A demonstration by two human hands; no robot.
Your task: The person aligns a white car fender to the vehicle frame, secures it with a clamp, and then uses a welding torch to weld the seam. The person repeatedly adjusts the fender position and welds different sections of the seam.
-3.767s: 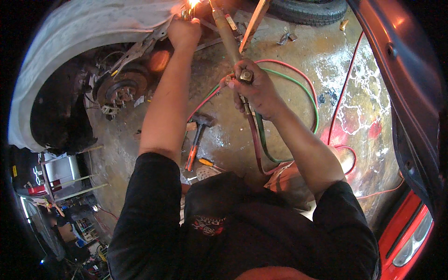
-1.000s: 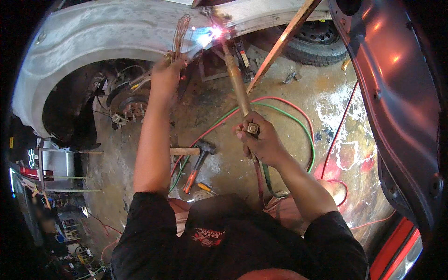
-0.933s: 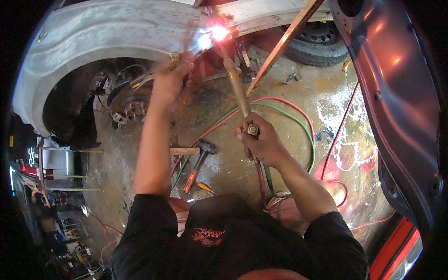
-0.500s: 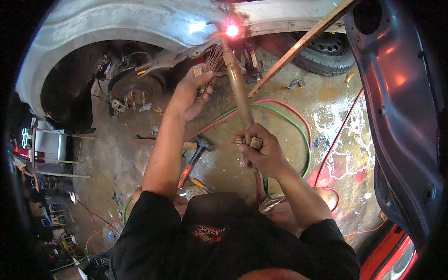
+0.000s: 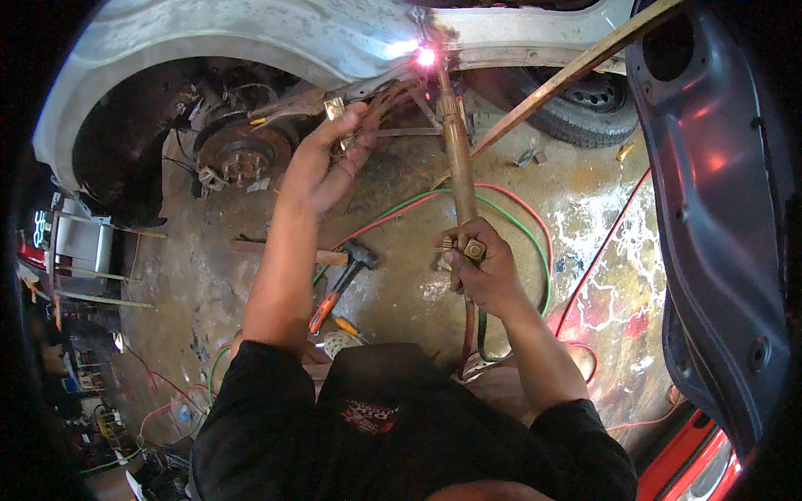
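Observation:
My right hand is closed around the valve end of a brass-coloured gas welding torch. The torch points up and away, its far end at the seam of the pale car body panel. A bright pink-white glow there hides the nozzle tip. In my left hand is a bundle of thin bent wires, their far ends reaching close to the glow. A small shiny metal piece shows at the left thumb; how it joins the wires I cannot tell.
Red and green hoses loop over the stained floor. A hammer lies near a wood piece. A wooden bar slants at the right, before a tyre. A dark door panel stands far right; a brake disc sits left.
The torch has swung more upright, and its head has moved right along the seam. My left hand has shifted slightly left, with the wires more spread.

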